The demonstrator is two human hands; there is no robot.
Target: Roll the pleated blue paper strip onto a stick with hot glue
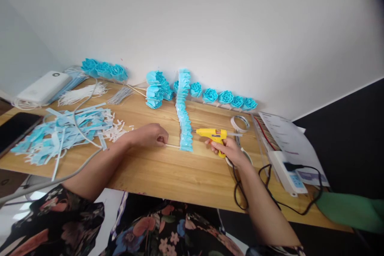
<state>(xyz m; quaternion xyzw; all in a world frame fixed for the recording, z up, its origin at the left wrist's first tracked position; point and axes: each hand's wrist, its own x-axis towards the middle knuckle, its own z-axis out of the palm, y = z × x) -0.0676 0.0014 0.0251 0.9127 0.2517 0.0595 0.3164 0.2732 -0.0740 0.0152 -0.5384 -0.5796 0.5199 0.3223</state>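
My left hand [154, 135] is closed on a thin pale stick [173, 146], whose far end meets the near end of a long pleated blue strip [182, 112]. That strip runs from the wall side of the table towards me. In my right hand [226, 148] is a yellow glue gun [212, 134], its nozzle pointing left at the strip's right edge. Whether the nozzle touches the strip I cannot tell. A clear glue stick [235, 134] sticks out of the gun's back.
Blue flowers [225, 97] line the wall, with a flower bunch [156, 88] left of the strip. Blue and white scraps [66, 128], a phone [18, 130] and a white power bank [43, 87] lie left. Right are tape rolls [240, 123], a power strip [288, 174] and a black cord [271, 196].
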